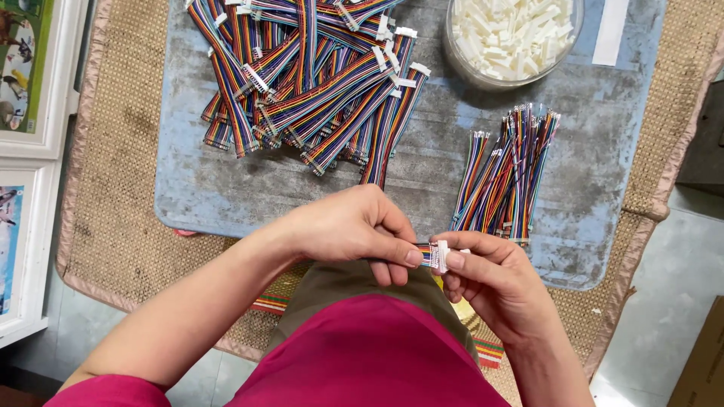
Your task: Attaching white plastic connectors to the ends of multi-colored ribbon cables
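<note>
Two bare hands meet just above the person's lap, pinching one short ribbon cable between them. The left hand grips the rainbow-striped wires with thumb and fingers closed on them, the rest of the cable hidden under the palm. The right hand is curled around the white plug at the cable's end, thumb pressed on top and fingers folded beneath.

Beyond the hands lies a worn grey-blue board, set on a woven straw mat. At the board's far left sits a loose heap of cables with plugs, crossed over one another, each already tipped with a white plug. To the right, near the right hand, lies a smaller bundle of bare-ended cables, lined up roughly parallel and pointing away from the person. At the board's far edge stands a clear round bowl filled with white plastic plugs. A white strip lies just beside the bowl.

Framed pictures lean at the left margin, and a cardboard box shows at the lower right. The person wears a magenta top.
</note>
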